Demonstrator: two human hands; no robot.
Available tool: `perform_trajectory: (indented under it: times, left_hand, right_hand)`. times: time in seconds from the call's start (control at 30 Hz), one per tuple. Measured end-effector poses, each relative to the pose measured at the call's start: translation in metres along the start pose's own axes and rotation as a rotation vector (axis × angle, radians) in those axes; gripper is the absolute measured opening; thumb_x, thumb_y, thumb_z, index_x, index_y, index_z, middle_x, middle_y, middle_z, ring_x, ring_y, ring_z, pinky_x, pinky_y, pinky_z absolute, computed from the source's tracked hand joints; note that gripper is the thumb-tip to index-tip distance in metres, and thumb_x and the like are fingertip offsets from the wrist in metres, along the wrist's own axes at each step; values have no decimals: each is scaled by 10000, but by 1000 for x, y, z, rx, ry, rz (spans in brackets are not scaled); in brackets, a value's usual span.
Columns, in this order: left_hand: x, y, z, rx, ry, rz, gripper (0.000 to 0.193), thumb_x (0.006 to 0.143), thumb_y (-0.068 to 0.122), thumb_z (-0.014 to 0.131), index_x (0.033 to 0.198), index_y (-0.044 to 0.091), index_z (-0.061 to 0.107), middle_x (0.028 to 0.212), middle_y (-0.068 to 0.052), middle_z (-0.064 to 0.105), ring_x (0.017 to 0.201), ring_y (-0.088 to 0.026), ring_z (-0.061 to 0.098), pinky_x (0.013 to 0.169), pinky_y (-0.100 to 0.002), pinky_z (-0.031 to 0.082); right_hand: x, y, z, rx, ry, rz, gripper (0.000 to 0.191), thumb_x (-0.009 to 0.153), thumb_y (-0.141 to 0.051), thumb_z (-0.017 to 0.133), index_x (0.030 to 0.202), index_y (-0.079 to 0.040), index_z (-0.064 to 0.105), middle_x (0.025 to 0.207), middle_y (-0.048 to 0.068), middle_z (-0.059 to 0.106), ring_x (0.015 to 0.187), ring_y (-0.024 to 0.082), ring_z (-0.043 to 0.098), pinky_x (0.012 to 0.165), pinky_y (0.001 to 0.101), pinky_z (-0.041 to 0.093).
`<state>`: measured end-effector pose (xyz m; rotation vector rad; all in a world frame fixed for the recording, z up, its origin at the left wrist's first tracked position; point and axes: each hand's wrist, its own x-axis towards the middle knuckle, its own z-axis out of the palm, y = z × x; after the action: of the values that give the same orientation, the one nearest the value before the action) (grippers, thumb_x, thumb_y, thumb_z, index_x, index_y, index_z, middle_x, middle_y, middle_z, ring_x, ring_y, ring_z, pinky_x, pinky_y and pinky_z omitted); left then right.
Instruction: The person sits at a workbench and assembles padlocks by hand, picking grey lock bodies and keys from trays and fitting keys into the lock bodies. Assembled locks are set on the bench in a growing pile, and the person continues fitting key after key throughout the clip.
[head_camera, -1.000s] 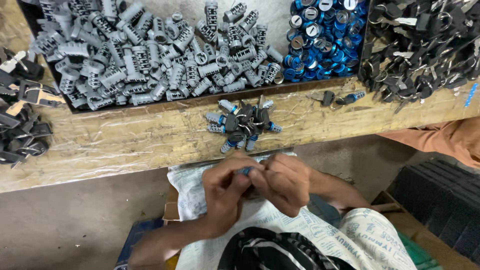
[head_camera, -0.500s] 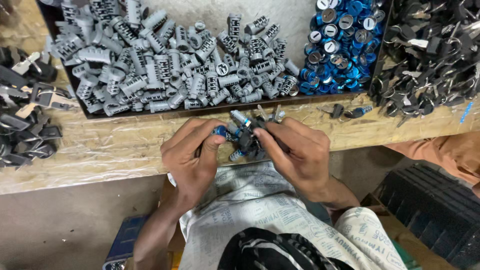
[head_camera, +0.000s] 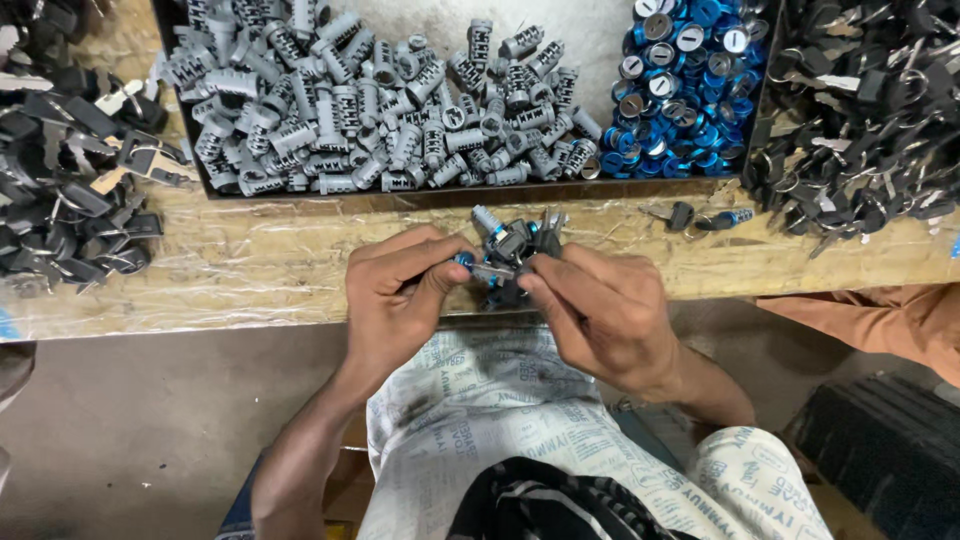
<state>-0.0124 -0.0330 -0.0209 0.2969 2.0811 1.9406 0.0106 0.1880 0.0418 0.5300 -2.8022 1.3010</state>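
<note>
Small lock cylinder (head_camera: 492, 270), judged light, rigid, likely slick metal, pinched endwise between left hand (head_camera: 400, 290) and right hand (head_camera: 600, 310) above the counter (head_camera: 270, 265).

Small lock cylinder (head_camera: 490, 270), grey metal with a blue end, lying roughly level, pinched between left hand (head_camera: 400, 290) fingertips at its blue end and right hand (head_camera: 600, 310) fingertips at the other. Just beyond the fingers, a small heap of finished cylinders (head_camera: 515, 240), grey with blue caps, jumbled at mixed angles, touching each other, partly hidden behind the right hand's fingertips.
</note>
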Motion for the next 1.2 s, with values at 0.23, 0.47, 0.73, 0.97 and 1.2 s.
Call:
perform_trajectory:
  times: [0.23,0.47,0.73,0.97,1.2]
  left_hand:
    - [-2,-3,6,350,48,427,217,883,-137,664,1097,-102,678,901,-159,678,743,-213,688,580,-319,531]
    - [4,-3,28,185,190,297,300,873,-210,622,1154,-112,652,943,-137,656,791,-218,723,654,-297,577]
    - [3,11,3,192,98,165,295,896,-183,604,1150,-68,700,1117,-170,680,884,-192,759,676,-253,583]
    - [-1,5,-6,156,339,52,125,964,-40,717,1088,-53,709,1072,-139,717,802,-128,670,659,-237,524]
    - [-4,-1,-6,30,381,-54,73,1003,-18,685,1047,-68,714,956,-111,721,771,-104,628,668,-223,495]
  right_hand:
    - [10,11,13,129,-16,-57,143,921,33,738,1052,55,685,747,100,569,549,215,559,498,368,394]
    - [18,13,28,41,46,-49,119,933,39,720,1040,65,676,745,109,566,542,216,546,487,365,392]
    - [72,55,-48,-391,237,-69,94,1028,-65,764,967,-17,816,703,50,641,592,115,583,501,289,382]
    - [133,95,-61,-737,158,-50,96,914,-62,833,983,-23,779,849,118,683,739,314,659,653,406,497]
    - [132,125,-57,-751,107,-50,66,925,-3,716,989,-1,700,981,159,694,900,372,667,755,446,527]
